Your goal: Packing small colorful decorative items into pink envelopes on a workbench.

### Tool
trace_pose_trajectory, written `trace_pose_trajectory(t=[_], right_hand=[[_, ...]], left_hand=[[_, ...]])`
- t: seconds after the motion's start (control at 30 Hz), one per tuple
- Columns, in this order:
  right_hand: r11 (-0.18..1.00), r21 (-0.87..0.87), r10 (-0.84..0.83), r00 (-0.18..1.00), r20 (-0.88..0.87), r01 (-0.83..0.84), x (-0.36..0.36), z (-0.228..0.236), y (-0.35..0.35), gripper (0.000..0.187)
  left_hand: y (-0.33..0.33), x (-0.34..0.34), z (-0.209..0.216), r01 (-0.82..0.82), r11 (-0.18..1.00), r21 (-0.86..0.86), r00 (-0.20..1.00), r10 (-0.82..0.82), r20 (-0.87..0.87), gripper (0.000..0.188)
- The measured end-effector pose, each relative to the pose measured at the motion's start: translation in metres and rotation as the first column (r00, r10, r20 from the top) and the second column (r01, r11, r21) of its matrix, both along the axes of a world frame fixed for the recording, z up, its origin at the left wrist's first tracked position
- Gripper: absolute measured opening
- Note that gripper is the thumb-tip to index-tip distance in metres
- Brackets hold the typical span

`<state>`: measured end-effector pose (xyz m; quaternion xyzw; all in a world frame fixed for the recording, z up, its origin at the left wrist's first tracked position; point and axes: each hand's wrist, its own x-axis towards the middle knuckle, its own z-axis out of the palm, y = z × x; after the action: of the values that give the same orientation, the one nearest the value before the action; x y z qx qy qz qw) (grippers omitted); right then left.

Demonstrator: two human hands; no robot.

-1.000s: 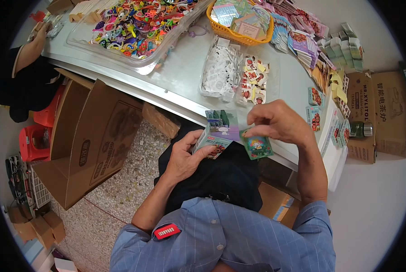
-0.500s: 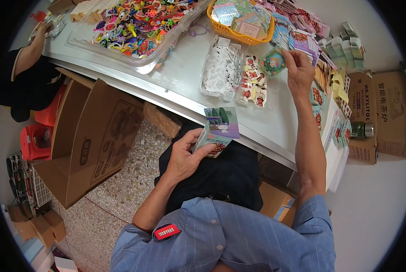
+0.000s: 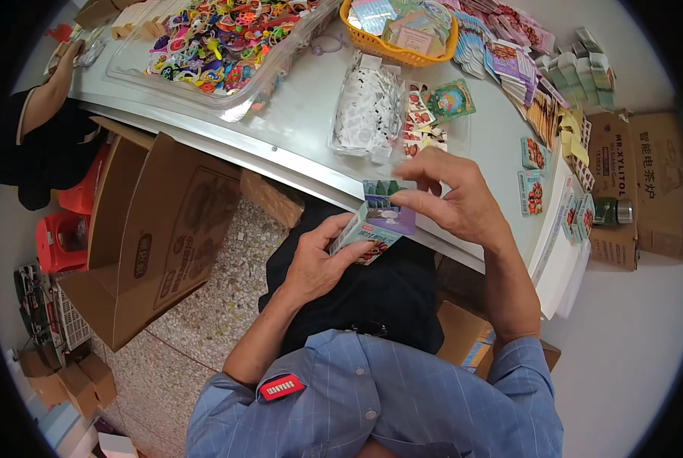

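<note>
My left hand (image 3: 318, 263) holds a stack of small picture cards (image 3: 363, 233) over my lap, just below the table edge. My right hand (image 3: 457, 200) pinches the top card of that stack, a purple and green one (image 3: 387, 206). A green round-picture card (image 3: 450, 100) lies on the grey table (image 3: 303, 122), beside a clear bag of white pieces (image 3: 368, 111) and a bag of red and white stickers (image 3: 419, 126).
A clear tray of colourful small toys (image 3: 219, 42) and an orange basket of cards (image 3: 395, 34) stand at the back. Rows of card packs (image 3: 524, 76) line the right edge. Open cardboard boxes (image 3: 150, 229) stand on the floor at left. Another person's arm (image 3: 51, 76) rests at the far left.
My right hand carried the green card from the stack to the table, left it by the sticker bag, and came back to pinch the top card of the stack.
</note>
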<state>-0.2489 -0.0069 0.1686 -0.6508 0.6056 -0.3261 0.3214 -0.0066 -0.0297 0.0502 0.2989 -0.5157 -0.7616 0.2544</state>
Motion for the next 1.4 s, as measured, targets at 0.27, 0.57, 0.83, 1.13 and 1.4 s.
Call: trace_pose_trajectory(t=[0.27, 0.57, 0.83, 1.13, 1.4], right_hand=[[0.971, 0.213, -0.19, 0.891, 0.412, 0.109, 0.006, 0.001, 0.008, 0.009], [0.988, 0.072, -0.149, 0.97, 0.191, 0.138, 0.007, -0.021, 0.025, 0.011], [0.972, -0.134, -0.195, 0.981, -0.013, 0.191, 0.009, -0.014, 0.016, 0.018], [0.934, -0.349, -0.264, 0.795, -0.546, 0.071, -0.024, -0.028, -0.064, 0.022], [0.974, -0.221, -0.122, 0.727, -0.675, -0.041, 0.002, -0.032, -0.077, 0.024]], left_hand=[[0.007, 0.007, -0.003, 0.012, 1.0, 0.008, 1.0, -0.012, -0.003, 0.041], [0.004, 0.007, -0.006, 0.03, 0.999, 0.016, 0.999, -0.03, -0.037, 0.041], [0.003, 0.004, -0.006, -0.042, 0.997, 0.06, 0.997, 0.046, -0.065, 0.039], [0.007, 0.007, -0.011, -0.039, 0.998, 0.05, 0.998, 0.041, -0.042, 0.04], [0.009, 0.014, -0.023, -0.032, 0.997, 0.074, 0.999, 0.034, -0.024, 0.041]])
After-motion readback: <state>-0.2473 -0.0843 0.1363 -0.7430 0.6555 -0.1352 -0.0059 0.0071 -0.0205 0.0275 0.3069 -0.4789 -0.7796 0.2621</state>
